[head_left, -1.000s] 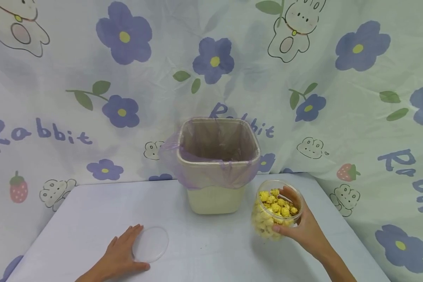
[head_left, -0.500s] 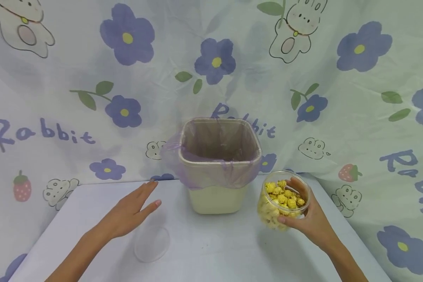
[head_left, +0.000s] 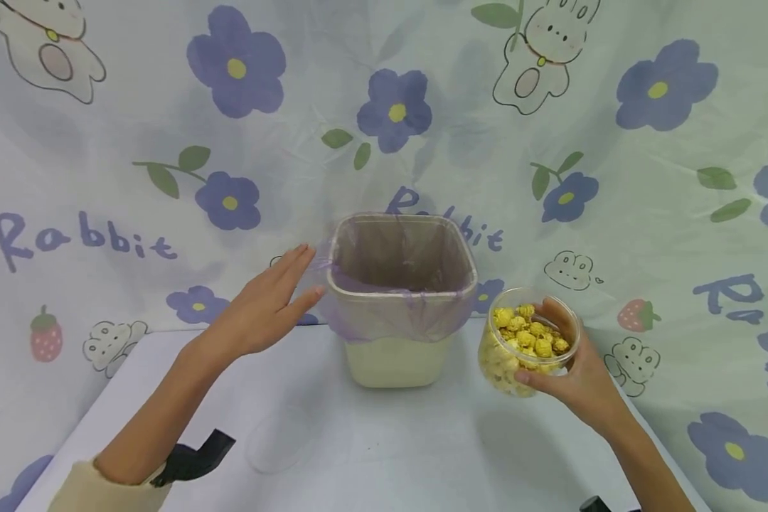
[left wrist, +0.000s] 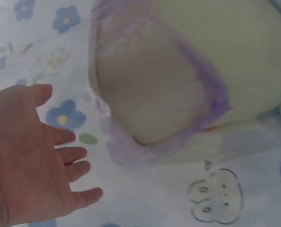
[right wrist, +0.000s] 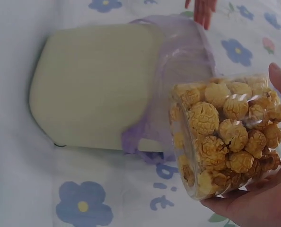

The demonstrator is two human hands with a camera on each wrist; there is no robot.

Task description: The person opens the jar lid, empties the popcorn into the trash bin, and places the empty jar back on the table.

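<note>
In the head view my right hand (head_left: 576, 363) grips a clear plastic jar (head_left: 496, 355) of yellow popcorn (head_left: 528, 334), thumb in front and fingers around the far side. The jar has no lid on it and hangs above the table, right of a cream trash bin (head_left: 397, 363). A thin purple trash bag (head_left: 384, 313) lines the bin and folds over its rim. My left hand (head_left: 262, 306) is raised just left of the bin, fingers straight and holding nothing. Apart from the bag, its palm (left wrist: 27, 161) shows in the left wrist view. A clear round lid (head_left: 272, 469) lies flat on the table.
A white table (head_left: 384, 455) bears the bin near its back edge. Behind and to the right hangs a cloth (head_left: 320, 64) printed with flowers and rabbits. Black straps show at my left sleeve (head_left: 102, 491) and by the right wrist.
My left hand has left the lid on the table and risen forward to beside the bin. The right hand has lifted the popcorn jar a little, slightly rightward.
</note>
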